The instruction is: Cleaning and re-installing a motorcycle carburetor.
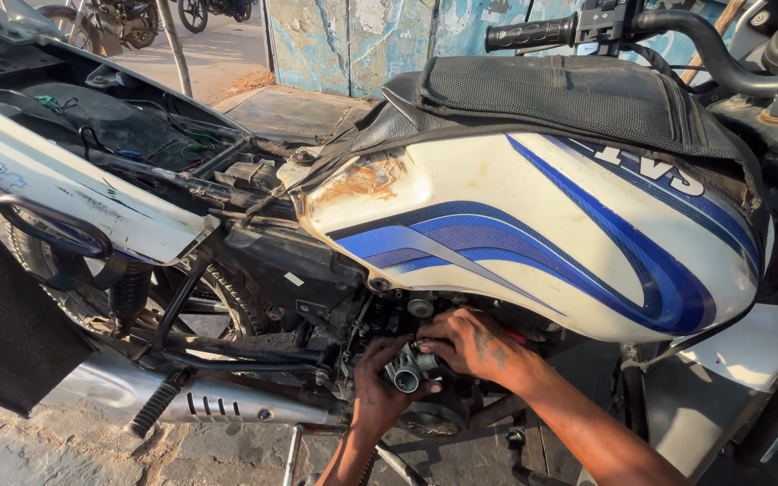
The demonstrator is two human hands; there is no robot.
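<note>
Left hand [375, 389] gripping metal carburetor [404, 373], right hand [474, 346] pinching it, beneath fuel tank [533, 234]

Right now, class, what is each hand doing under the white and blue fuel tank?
Left hand: closed around the small silver metal carburettor.
Right hand: fingers curled on the same carburettor's top.

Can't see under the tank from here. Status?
Left hand gripping metal carburetor. Right hand on its top. Fuel tank hangs close overhead, frame parts crowd around.
</note>
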